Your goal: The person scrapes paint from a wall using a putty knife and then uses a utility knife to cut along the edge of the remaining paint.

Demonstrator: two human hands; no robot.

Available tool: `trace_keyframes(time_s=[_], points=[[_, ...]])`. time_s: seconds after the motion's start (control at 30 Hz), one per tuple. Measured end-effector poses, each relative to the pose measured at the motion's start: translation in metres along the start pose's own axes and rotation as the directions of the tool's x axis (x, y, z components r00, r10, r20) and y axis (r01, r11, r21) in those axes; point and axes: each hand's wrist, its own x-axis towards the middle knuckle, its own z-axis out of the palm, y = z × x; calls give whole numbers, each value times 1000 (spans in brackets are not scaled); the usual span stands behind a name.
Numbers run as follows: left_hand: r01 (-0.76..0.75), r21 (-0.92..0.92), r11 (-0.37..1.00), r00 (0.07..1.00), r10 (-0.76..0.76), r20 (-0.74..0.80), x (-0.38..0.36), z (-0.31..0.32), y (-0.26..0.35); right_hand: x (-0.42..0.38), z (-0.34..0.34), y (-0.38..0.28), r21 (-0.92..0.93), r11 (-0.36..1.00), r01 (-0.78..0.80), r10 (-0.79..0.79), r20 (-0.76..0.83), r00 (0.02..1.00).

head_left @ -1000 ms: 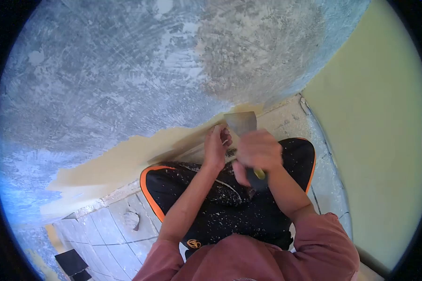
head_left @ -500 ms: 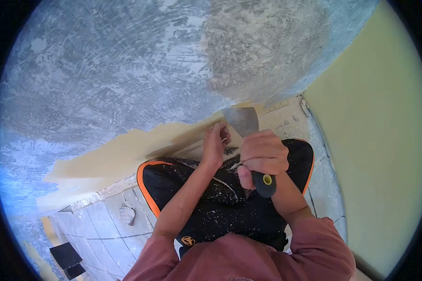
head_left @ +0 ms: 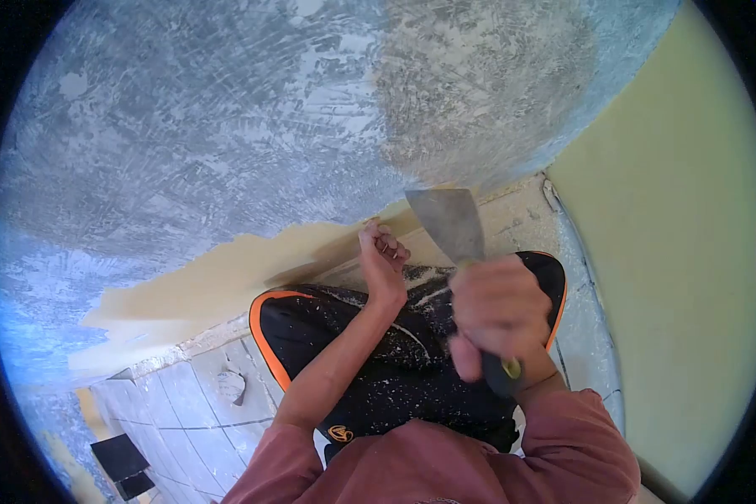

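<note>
My right hand (head_left: 500, 307), smeared by motion, is wrapped round the dark handle of a putty knife (head_left: 449, 220). The wide metal blade points up towards the wall, its edge close to the lower border of the grey rough coating. My left hand (head_left: 384, 256) is beside the blade on the left, with its fingers curled in near the bare strip low on the wall (head_left: 193, 281). Whether a small bit sits in those fingers I cannot make out. Pale crumbs lie scattered over my black trousers (head_left: 395, 378) between the hands.
Patchy grey coating (head_left: 227, 134) covers most of the wall, with a ragged lower edge. A smooth pale green wall (head_left: 680, 210) rises on the right. Dusty floor tiles (head_left: 181, 412) carry a loose flake (head_left: 231, 386) and a dark flat object (head_left: 119, 458).
My right hand has drawn the putty knife back towards my body and slightly right. My left hand has turned a little, its fingers still curled near the wall.
</note>
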Motion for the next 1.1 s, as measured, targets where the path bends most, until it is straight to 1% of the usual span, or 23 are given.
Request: trace_keyframes(time_s=[0.03,0.1,0.13,0.17,0.23,0.3,0.37,0.47,0.5,0.53,0.57,0.63,0.67,0.73,0.8,0.83,0.87,0.9,0.93,0.97,1.0,1.07,1.1], points=[[7,-5,1000,1000,-7,6,-2,2,-2,-4,4,7,2,1000,-3,3,10,1000],[21,-31,999,999,-20,31,0,1,-4,-13,18,26,-23,997,-68,66,-62,996],[23,-50,998,998,-20,57,2,0,-4,-11,14,24,-14,1000,-27,26,-57,998],[22,-47,999,998,-19,54,1,-1,-4,-6,9,18,-11,1000,-28,28,-60,998],[4,-12,1000,1000,-4,9,1,1,-3,2,2,6,123,988,95,-85,-87,993],[0,-10,1000,1000,0,15,0,4,0,-1,9,10,101,993,64,-56,-79,995],[10,-1,1000,1000,-10,30,-2,6,-3,-12,19,29,-7,999,-45,44,-71,997],[-38,49,998,998,35,58,-2,5,-4,-4,4,8,28,1000,-9,11,-58,998],[-38,76,996,999,36,21,-2,6,-2,2,1,0,45,999,10,-9,-35,999],[-34,99,995,999,36,-21,-3,8,-1,4,3,1,132,989,66,-59,-60,996],[-34,94,995,999,37,-25,-4,8,1,-2,9,9,137,989,64,-57,-55,997],[-33,120,992,999,33,3,-6,10,2,-21,22,31,-23,1000,0,-2,-89,996],[-30,120,992,1000,29,7,-5,11,0,-16,20,32,16,1000,7,-6,-51,999],[-43,99,994,999,39,36,-3,6,-1,-3,5,12,-9,1000,8,-8,-35,999],[-54,127,990,998,51,26,-3,6,1,11,2,-4,-28,999,24,-25,-19,1000],[-54,143,988,999,53,11,-5,7,0,16,3,-13,-400,861,-315,453,319,833],[-53,135,989,999,53,8,-4,7,0,19,2,-17,-784,503,-365,850,372,373],[-49,132,990,999,47,12,-4,7,1,10,6,-7,-787,500,-361,852,373,367],[-43,133,990,999,41,21,-4,8,0,-6,13,12,-425,826,-370,512,291,808],[-41,136,990,999,38,27,-3,9,-1,-7,17,22,-54,994,-98,95,-48,994],[-40,131,991,999,37,23,-4,8,-1,-9,12,17,-56,993,-102,99,-52,994],[-48,132,990,999,46,21,-3,8,2,1,-2,-1,55,998,-18,22,-78,997],[-59,143,988,998,58,11,-4,9,1,12,-1,-7,59,998,-15,20,-77,997]])
